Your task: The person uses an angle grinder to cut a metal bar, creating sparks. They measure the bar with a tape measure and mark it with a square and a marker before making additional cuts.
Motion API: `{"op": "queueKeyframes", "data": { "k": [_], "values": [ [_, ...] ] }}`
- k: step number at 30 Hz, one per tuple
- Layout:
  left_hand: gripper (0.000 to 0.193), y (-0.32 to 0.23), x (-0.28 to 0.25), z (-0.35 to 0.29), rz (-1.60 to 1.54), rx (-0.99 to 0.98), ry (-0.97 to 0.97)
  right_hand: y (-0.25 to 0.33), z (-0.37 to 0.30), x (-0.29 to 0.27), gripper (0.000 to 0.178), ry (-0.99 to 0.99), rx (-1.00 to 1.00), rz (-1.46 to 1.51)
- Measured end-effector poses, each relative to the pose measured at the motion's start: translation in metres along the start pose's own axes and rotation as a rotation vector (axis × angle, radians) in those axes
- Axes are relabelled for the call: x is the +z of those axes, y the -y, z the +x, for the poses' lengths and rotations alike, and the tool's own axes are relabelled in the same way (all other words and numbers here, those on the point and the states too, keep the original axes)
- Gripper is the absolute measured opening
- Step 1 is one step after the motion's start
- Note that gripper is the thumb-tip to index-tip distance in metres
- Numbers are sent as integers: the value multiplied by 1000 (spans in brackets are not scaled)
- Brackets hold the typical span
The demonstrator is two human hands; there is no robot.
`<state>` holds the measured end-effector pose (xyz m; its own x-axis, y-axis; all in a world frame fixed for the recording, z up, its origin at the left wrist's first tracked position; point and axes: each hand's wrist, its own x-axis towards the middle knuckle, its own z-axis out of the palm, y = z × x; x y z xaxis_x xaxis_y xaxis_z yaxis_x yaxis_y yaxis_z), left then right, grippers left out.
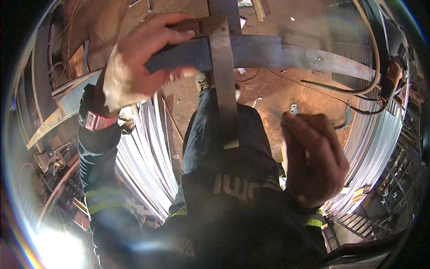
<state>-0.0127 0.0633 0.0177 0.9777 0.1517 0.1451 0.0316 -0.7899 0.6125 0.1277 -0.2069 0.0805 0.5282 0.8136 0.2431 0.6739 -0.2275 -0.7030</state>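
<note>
A flat steel bar (256, 51) runs crosswise in front of me. Over it lies an L-shaped metal square (222, 74), its long leg pointing toward my body and its short leg reaching left. My left hand (142, 60) spans the bar from the left, upper fingers on the square's short leg, lower fingertips at the bar's near edge. On that wrist is a watch (96, 121). Lower right, apart from the bar, my right hand (316, 157) is closed in a pinch. A small pale piece (294, 108) shows by its fingertips; whether it is held, I cannot tell.
Long pale metal strips lie in a stack (145, 154) at left and another stack (371, 148) at right. A hose (371, 36) hangs at the far right, with a thin cable (309, 89) across the brown floor (268, 98). Bright glare fills the lower left.
</note>
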Motion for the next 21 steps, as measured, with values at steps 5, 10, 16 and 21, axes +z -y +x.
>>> {"op": "queueKeyframes", "data": {
  "k": [5, 10, 16, 21],
  "values": [
    [50, 13, 5, -7, -527, -218, -157, -5, 0, -9, 24, -342, 248, 285],
    [39, 8, -22, -26, -554, -321, -323, -19, 19, -20, 22, -318, 259, 496],
    [27, 24, -92, -107, -633, -480, -839, -41, 78, 24, 30, -124, -22, -131],
    [43, 72, -154, -184, -403, -802, -1123, -31, 130, 79, 24, -49, 29, -507]
  ]
}}
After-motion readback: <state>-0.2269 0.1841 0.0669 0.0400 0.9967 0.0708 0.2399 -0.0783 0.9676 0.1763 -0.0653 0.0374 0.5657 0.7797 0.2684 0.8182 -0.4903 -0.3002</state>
